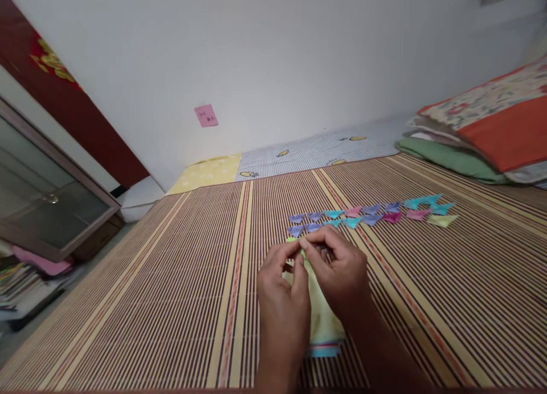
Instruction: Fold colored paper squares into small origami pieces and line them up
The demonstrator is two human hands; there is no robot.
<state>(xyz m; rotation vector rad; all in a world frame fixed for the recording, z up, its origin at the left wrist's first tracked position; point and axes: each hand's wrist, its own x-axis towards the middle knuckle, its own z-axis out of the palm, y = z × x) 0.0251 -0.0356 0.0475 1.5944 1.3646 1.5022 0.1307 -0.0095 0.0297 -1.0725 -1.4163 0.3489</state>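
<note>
My left hand (284, 288) and my right hand (339, 268) meet in front of me, fingertips pinched together. Between them is a small piece of yellow-green paper (292, 239), mostly hidden by the fingers, so its folded shape cannot be made out. Below the hands lies a stack of coloured paper (325, 317), pale yellow on top with blue and red edges at the near end. Just beyond my fingers, two rows of small folded paper pieces in purple, blue, pink and yellow sit on the mat, among them a magenta piece (392, 217) and a pale yellow piece (443, 220).
A striped bamboo mat (183, 280) covers the bed. Folded bedding (504, 126) is piled at the far right. A patterned sheet (290, 154) runs along the wall, where a pink note (205, 116) is stuck. A glass-doored cabinet (47, 183) stands at left.
</note>
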